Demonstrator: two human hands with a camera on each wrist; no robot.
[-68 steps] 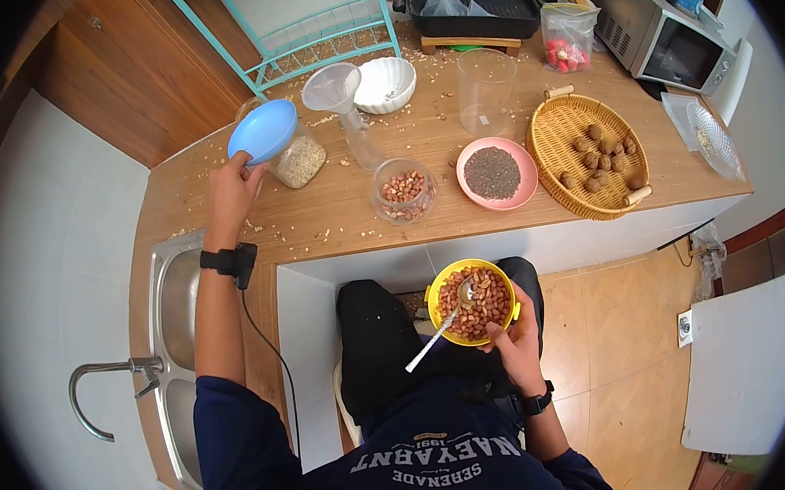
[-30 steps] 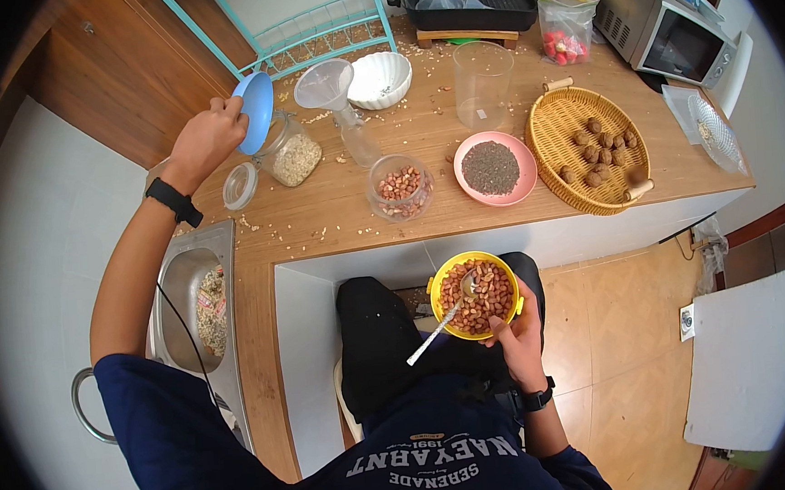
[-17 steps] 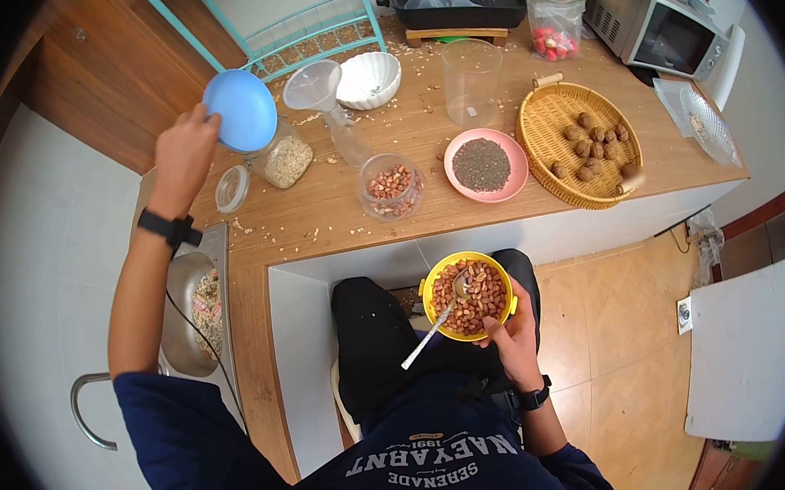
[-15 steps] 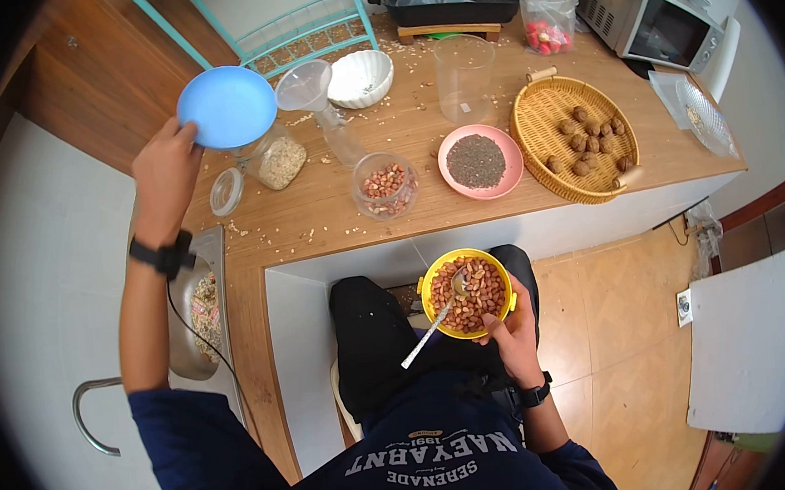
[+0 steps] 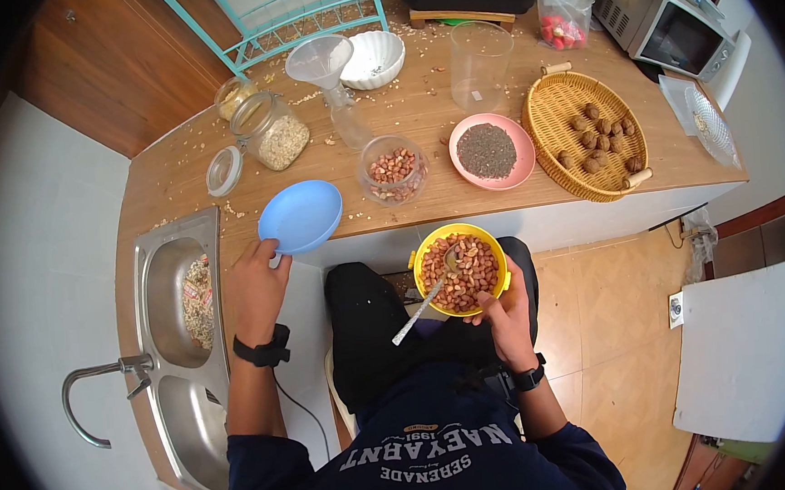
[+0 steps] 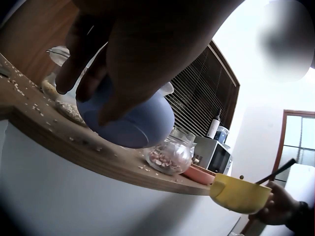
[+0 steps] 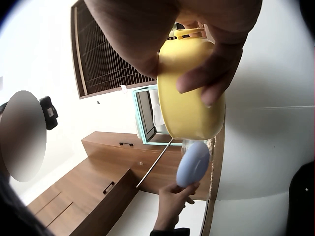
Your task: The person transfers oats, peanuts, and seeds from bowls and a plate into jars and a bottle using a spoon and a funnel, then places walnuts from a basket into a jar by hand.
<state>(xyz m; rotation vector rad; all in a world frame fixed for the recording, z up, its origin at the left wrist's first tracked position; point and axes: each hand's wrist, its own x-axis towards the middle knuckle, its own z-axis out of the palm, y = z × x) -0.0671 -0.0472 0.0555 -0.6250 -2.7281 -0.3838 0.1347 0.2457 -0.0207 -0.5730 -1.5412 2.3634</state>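
My left hand (image 5: 257, 291) pinches the near-left rim of a light blue plate (image 5: 301, 217), thumb and fingers at its edge. The plate overlaps the counter's front edge in the head view, and its inside shows bare blue. In the left wrist view the fingers hang over the plate (image 6: 140, 120). With the right hand (image 5: 507, 317) I hold a yellow bowl (image 7: 189, 110) above my lap, thumb at its rim and fingers around its outside. Reddish peanuts (image 5: 474, 271) fill the bowl. A metal spoon (image 5: 419, 310) leans in them, its handle sticking out toward me.
On the counter (image 5: 382, 220) are an oat jar (image 5: 283, 143), its lid (image 5: 223, 170), a peanut jar (image 5: 394, 174), a funnel (image 5: 320, 61), a pink plate of dark seeds (image 5: 526, 165) and a walnut basket (image 5: 547, 111). A sink (image 5: 163, 316) lies left. A cable hangs from my left wrist.
My left hand was by the oat jar with the blue plate, tilted it there, then brought it toward me and right to the counter's front edge. The right hand still holds the bowl.
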